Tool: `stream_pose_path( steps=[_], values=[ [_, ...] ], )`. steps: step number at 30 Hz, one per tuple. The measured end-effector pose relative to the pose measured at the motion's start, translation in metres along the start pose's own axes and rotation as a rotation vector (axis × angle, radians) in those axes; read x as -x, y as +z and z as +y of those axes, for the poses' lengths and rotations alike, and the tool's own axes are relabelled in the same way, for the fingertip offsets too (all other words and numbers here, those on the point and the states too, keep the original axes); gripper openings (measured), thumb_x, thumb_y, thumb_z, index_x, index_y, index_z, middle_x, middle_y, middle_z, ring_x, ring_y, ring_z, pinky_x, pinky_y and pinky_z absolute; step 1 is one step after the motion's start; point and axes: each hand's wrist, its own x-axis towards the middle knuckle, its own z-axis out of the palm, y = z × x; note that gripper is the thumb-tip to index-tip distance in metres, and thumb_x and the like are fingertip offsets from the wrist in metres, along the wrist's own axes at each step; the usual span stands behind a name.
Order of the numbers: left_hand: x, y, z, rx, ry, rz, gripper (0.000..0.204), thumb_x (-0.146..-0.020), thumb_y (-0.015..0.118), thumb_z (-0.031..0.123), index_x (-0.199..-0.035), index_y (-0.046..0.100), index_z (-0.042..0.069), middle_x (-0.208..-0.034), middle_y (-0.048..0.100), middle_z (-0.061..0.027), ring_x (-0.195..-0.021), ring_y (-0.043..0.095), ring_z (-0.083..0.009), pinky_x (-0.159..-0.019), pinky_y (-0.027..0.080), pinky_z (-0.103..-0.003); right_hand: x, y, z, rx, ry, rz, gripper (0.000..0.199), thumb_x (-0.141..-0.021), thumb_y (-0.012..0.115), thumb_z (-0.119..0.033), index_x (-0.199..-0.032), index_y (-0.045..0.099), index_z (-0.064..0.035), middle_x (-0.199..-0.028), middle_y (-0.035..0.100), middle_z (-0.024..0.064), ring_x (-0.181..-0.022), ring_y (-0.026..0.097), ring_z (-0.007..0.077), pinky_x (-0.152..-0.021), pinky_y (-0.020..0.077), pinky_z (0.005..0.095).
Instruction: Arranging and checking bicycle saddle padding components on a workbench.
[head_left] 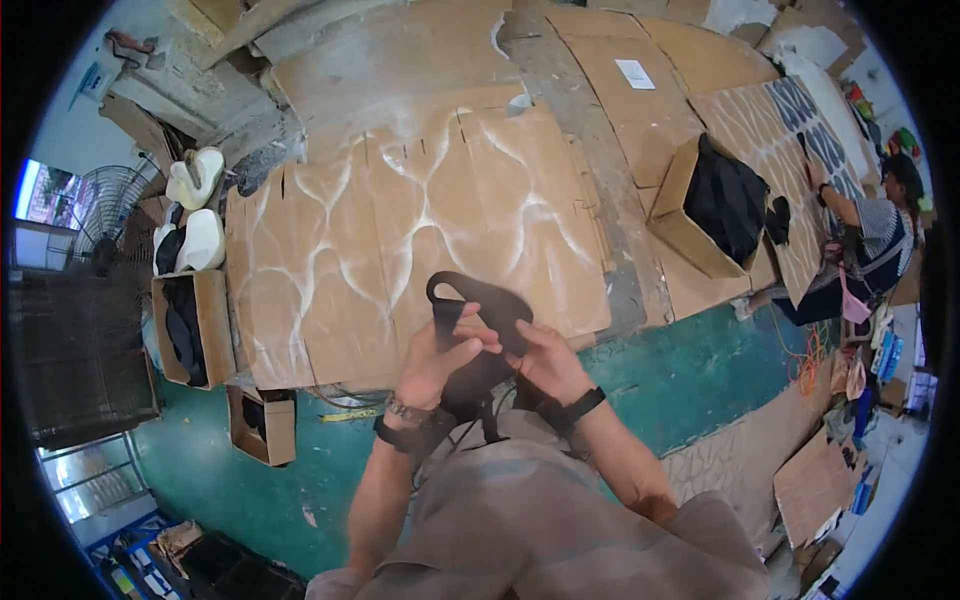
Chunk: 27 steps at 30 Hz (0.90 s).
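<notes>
Above the near edge of the cardboard-covered table, I hold a black flexible piece (512,308) with a loop at its upper left end. It is slightly blurred, so its exact kind is unclear. My left hand (428,362) grips its left side, the fingers bent across the front of it. On the other side, my right hand (552,364) pinches the right edge, thumb in front. Just beyond the hands lies a flat cardboard sheet (375,225) bearing white sprayed outlines in wavy, sole-like shapes.
Cardboard boxes with black pieces stand at the left (217,340), below it (280,440) and at the right (690,245). White molded forms (203,240) sit near a fan (105,210). A co-worker (890,230) reaches over patterned cardboard at the far right. The floor (690,375) is green.
</notes>
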Motion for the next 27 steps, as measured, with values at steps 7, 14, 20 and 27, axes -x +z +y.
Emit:
stream_pose_path(
  steps=[7, 14, 20, 27],
  values=[
    [-0.047, -0.025, -0.091, 0.262, -0.19, 0.449, 0.064, -0.091, 0.07, -0.004, -0.149, 0.044, -0.003, -0.11, 0.068, -0.0088, -0.1, 0.067, -0.019, -0.091, 0.055, -0.035, 0.007, 0.002, -0.068, 0.324, -0.231, 0.145, 0.021, -0.102, 0.066, -0.016, -0.118, 0.069, -0.0032, -0.108, 0.075, 0.0067, -0.092, 0.073, 0.0154, -0.079, 0.0637, 0.0363],
    [-0.075, 0.002, -0.133, 0.251, -0.213, 0.429, 0.065, -0.093, 0.068, -0.002, -0.151, 0.039, -0.006, -0.106, 0.064, -0.0074, -0.095, 0.065, -0.0191, -0.087, 0.054, -0.033, 0.021, -0.046, -0.081, 0.478, -0.219, 0.36, 0.016, -0.102, 0.062, -0.013, -0.111, 0.068, -0.0015, -0.104, 0.074, 0.0086, -0.086, 0.072, 0.0169, -0.072, 0.0625, 0.0326],
    [-0.094, 0.023, -0.125, 0.221, -0.146, 0.267, 0.075, -0.092, 0.069, -0.004, -0.157, 0.033, -0.001, -0.13, 0.063, -0.0218, -0.117, 0.065, -0.0278, -0.1, 0.055, -0.038, 0.012, -0.03, -0.107, 0.517, -0.314, 0.335, 0.017, -0.101, 0.061, -0.014, -0.111, 0.068, -0.0017, -0.103, 0.074, 0.007, -0.083, 0.071, 0.0167, -0.074, 0.062, 0.0328],
    [-0.125, 0.066, -0.047, 0.175, 0.164, 0.266, 0.078, -0.088, 0.071, -0.008, -0.157, 0.037, 0.005, -0.11, 0.07, -0.0109, -0.101, 0.068, -0.0178, -0.091, 0.056, -0.031, 0.012, 0.0, -0.156, 0.614, -0.597, 0.193, 0.023, -0.101, 0.066, -0.019, -0.119, 0.07, -0.0049, -0.11, 0.075, 0.0034, -0.094, 0.071, 0.0131, -0.079, 0.0584, 0.033]
  ],
)
